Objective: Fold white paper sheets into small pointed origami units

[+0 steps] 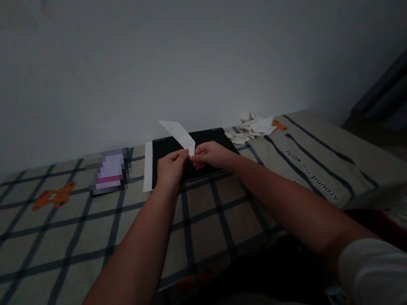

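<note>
A folded strip of white paper (178, 131) slants up and to the left from between my two hands. My left hand (173, 167) pinches its lower end from the left side. From the right, my right hand (210, 155) closes its fingers on the same lower end, close beside the left fingertips. Beneath both hands lies a flat black pad (164, 151) with a white edge on its left and small holes along the back. The very tip of the paper is hidden by my fingers.
Several folded white paper pieces (250, 128) are heaped right of the pad. A phone-like object (109, 171), blurred out, lies to the left. A checked cloth (84, 235) covers the surface, which meets a plain wall (186, 46) behind.
</note>
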A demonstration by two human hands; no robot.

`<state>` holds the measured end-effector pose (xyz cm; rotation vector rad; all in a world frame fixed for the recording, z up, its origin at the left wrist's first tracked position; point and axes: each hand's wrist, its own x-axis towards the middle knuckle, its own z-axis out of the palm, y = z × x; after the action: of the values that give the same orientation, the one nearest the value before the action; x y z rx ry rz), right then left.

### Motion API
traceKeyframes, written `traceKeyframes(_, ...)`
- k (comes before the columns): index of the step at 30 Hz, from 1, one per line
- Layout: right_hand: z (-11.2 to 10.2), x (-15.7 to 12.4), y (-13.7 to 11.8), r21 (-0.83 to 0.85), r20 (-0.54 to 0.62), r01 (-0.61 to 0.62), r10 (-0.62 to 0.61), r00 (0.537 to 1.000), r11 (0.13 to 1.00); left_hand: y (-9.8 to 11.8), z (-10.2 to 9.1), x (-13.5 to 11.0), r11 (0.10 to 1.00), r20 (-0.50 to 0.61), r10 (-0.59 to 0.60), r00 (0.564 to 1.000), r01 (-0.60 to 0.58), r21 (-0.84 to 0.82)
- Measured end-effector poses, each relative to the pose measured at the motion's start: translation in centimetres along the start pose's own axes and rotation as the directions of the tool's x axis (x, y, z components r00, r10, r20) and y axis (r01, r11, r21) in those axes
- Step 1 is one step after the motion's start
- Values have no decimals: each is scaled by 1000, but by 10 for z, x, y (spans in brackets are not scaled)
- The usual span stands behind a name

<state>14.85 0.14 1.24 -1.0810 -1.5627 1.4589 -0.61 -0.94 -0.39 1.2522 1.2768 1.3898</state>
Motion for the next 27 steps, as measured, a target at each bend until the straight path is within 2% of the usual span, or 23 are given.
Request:
traceKeyframes(5,-7,1,1,14,9,-14,14,1000,1000,6,-5,-1,991,-15,81,997,-79,106)
traceKeyframes(7,-13,3,1,10,-51,17,-17,999,1000,9,-7,-1,982,3,89,996,-88,166)
traceKeyframes(9,-18,6,2,12,-162,72,-70,984,997,12,-9,-2,974,51,69,996,-78,213)
traceKeyframes(11,-22,9,4,16,-223,141,-134,966,990,13,-10,-2,963,117,52,992,-81,255)
traceKeyframes(14,-24,11,6,15,-236,192,-183,954,981,13,-10,-2,944,219,40,975,-109,313)
traceKeyframes(16,-23,10,6,16,-230,189,-180,956,982,12,-9,-1,943,247,50,968,-127,308)
traceKeyframes(22,-21,3,3,50,-110,122,-116,987,991,9,-8,4,984,125,118,985,-132,119)
traceKeyframes(24,-20,3,3,87,-77,100,-94,993,991,8,-9,4,984,97,120,988,-131,124)
traceKeyframes(27,-20,5,4,108,-110,124,-112,988,986,7,-10,4,974,114,125,986,-144,173)
